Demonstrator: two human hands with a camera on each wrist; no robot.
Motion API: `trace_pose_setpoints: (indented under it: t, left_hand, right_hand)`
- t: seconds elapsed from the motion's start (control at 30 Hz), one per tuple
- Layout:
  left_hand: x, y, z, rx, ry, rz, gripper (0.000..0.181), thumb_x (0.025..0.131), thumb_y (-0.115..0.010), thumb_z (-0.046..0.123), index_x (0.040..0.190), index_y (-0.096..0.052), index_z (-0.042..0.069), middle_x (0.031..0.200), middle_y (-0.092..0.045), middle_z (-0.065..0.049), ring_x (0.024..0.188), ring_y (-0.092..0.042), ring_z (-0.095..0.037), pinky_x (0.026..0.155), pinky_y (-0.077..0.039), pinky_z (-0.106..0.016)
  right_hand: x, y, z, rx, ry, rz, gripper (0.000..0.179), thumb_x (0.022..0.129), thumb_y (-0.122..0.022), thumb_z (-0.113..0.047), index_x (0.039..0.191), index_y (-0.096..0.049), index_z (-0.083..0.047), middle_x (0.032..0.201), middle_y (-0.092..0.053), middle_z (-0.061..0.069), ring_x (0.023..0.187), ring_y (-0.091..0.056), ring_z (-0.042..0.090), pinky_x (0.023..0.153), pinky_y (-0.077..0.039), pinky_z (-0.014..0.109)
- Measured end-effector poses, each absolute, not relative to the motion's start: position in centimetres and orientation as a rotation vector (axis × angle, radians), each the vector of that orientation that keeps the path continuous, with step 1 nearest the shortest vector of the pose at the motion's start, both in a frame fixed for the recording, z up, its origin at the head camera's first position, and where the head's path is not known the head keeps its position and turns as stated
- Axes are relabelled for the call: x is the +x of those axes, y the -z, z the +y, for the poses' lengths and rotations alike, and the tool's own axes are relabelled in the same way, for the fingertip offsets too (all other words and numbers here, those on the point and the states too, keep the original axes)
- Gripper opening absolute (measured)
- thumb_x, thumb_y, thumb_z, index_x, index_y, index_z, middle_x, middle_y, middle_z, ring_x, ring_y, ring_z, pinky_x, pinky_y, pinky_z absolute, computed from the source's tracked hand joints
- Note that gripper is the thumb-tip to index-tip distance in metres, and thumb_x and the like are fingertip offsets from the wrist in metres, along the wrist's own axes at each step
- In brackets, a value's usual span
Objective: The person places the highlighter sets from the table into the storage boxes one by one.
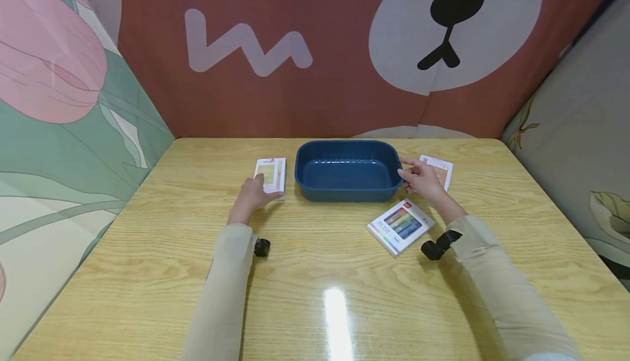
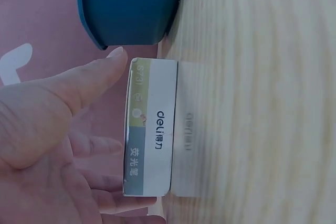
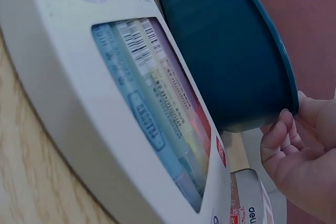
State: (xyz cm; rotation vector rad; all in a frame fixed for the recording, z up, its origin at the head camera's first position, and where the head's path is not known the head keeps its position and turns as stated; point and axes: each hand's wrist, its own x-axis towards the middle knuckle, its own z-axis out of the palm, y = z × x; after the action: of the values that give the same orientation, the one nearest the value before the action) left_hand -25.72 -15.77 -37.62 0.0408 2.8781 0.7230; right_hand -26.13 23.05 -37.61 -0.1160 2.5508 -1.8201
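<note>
A blue rectangular basin [image 1: 349,196] stands near the back of the table. At its right end, my right hand [image 1: 424,181] pinches the rim between thumb and fingers, as the right wrist view also shows. My left hand [image 1: 252,194] hovers over a white deli highlighter box [image 1: 275,170] left of the basin. Its thumb is stretched out and its fingers are spread along the box; in the left wrist view, the thumb tip lies between the box's upper end and the basin. The box [image 2: 159,129] lies flat.
In front of the basin's right end lies a white windowed box of coloured highlighters [image 1: 401,227]. Another white and brown deli box [image 1: 441,168] is partly hidden behind my right hand. Printed fabric [image 1: 275,104] hangs behind the wooden table [image 1: 295,295].
</note>
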Motion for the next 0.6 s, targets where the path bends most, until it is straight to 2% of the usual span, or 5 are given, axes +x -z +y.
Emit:
trace_pose_setpoints:
  t: [0.4, 0.5, 0.6]
  left_hand:
    - [-26.28, 37.71, -15.07, -0.113, -0.724, 2.862, 0.089, 0.079, -0.065, 0.043, 0.134, -0.021, -0.012, 0.123, -0.037, -0.035, 0.112, -0.039, -0.044, 0.092, -0.034, -0.048]
    - [-26.26, 37.63, -14.97, -0.134, -0.727, 2.861, 0.086, 0.078, -0.065, 0.042, 0.129, -0.026, -0.014, 0.118, -0.042, -0.034, 0.107, -0.043, -0.042, 0.089, -0.037, -0.047]
    - [-26.14, 37.57, -14.82, -0.144, -0.742, 2.882, 0.076, 0.077, -0.067, 0.041, 0.119, -0.036, -0.013, 0.105, -0.049, -0.029, 0.094, -0.050, -0.037, 0.080, -0.042, -0.044]
  right_hand:
    - [-26.28, 37.71, 23.21, -0.105, 1.786, 2.563, 0.043, 0.092, -0.049, -0.012, 0.131, -0.040, 0.004, 0.075, -0.049, 0.005, 0.058, -0.047, 0.016, 0.054, -0.046, 0.030]
    - [-26.34, 37.77, 23.16, -0.086, 1.784, 2.551, 0.043, 0.093, -0.049, -0.012, 0.132, -0.040, 0.002, 0.077, -0.048, 0.006, 0.058, -0.047, 0.015, 0.054, -0.046, 0.029]
    - [-26.24, 37.67, 23.05, -0.066, 1.775, 2.541, 0.043, 0.093, -0.048, -0.013, 0.133, -0.039, 0.001, 0.078, -0.047, 0.007, 0.058, -0.047, 0.013, 0.054, -0.046, 0.028]
